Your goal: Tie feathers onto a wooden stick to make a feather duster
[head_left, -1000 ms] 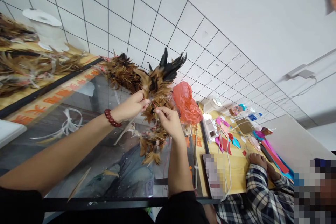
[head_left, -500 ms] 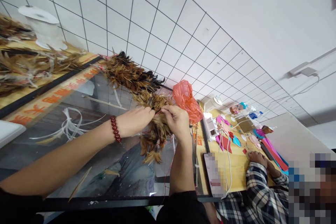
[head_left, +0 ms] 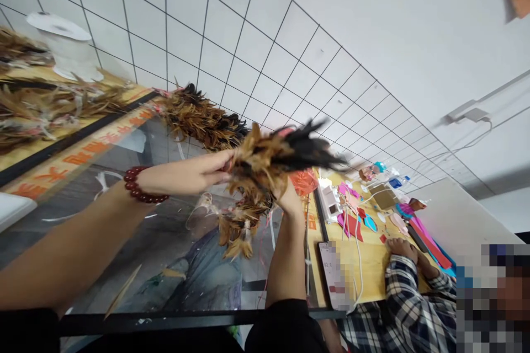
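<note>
A bundle of brown and black feathers (head_left: 269,157) is held up above the glass tabletop, its black tips pointing right and blurred by motion. My left hand (head_left: 194,174), with a dark red bead bracelet (head_left: 143,185) on the wrist, pinches the bundle's left end. Behind the feathers is my right hand (head_left: 285,198), closed around the bundle, its fingers mostly hidden. More brown feathers (head_left: 244,226) hang below, with thin red thread (head_left: 261,265) trailing down. Beyond my left hand, a row of tied feather bundles (head_left: 202,116) lies at the back edge.
White plastic strips (head_left: 103,182) and a loose feather (head_left: 122,291) lie on the glass (head_left: 136,253). A red plastic bag (head_left: 304,181), power strip (head_left: 329,198) and phone (head_left: 333,276) are at right. Another person's hands (head_left: 401,249) rest on the wooden table. Black wire grid (head_left: 232,22) stands behind.
The feather bundle has been lifted and turned, with its black tips now to the right. My left hand has shifted left and my right hand has gone behind the feathers.
</note>
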`<state>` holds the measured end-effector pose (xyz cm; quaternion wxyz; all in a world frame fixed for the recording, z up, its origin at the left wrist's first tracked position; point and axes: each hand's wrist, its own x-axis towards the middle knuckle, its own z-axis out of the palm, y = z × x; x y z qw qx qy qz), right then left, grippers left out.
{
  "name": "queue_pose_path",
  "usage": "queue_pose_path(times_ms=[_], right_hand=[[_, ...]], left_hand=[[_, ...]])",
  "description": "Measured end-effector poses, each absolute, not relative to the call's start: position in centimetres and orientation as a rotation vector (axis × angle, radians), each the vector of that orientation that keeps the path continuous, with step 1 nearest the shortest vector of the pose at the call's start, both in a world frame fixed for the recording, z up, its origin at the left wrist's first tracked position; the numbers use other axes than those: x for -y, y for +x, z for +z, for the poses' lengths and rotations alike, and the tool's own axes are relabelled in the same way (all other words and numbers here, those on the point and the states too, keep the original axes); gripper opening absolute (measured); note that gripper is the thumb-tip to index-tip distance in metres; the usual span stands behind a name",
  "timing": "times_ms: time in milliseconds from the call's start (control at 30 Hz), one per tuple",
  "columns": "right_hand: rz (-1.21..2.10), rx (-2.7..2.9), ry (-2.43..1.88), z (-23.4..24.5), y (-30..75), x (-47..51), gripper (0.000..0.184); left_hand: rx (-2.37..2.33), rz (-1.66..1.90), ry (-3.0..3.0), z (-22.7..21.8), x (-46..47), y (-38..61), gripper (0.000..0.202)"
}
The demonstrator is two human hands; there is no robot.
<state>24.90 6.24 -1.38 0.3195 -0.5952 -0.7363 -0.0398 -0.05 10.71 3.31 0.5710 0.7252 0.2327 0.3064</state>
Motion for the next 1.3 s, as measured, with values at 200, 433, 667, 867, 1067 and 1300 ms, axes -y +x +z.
queue_pose_path(times_ms=[200, 433, 667, 867, 1067, 1300], right_hand=[[0.655, 1.684, -1.441, -2.1, 25.0, -7.1, 0.022], [0.642, 1.542, -1.391, -1.3, 25.1, -6.3, 0.021], [0.444, 1.314, -1.349, 0.0, 26.7, -5.3, 0.016], [0.613, 1.489, -1.299, 0.9, 27.0, -4.0, 0.014], [0.786, 1.917, -1.080, 2.8, 26.1, -2.0, 0.022], [0.342, 1.786, -1.879, -2.4, 25.8, -7.5, 0.032]], left_hand=[[-0.337, 0.728, 1.027, 1.5, -12.2, 1.2, 0.018], [-0.276, 0.808, 0.655, 1.5, -13.9, 0.3, 0.007], [-0.309, 0.773, 0.632, 2.0, -14.1, -0.6, 0.008], [-0.389, 0.842, 0.730, 0.7, -14.2, 0.9, 0.015], [-0.448, 0.842, 0.706, 0.8, -14.3, 0.7, 0.012], [-0.480, 0.794, 0.680, 1.8, -13.4, 0.8, 0.021]])
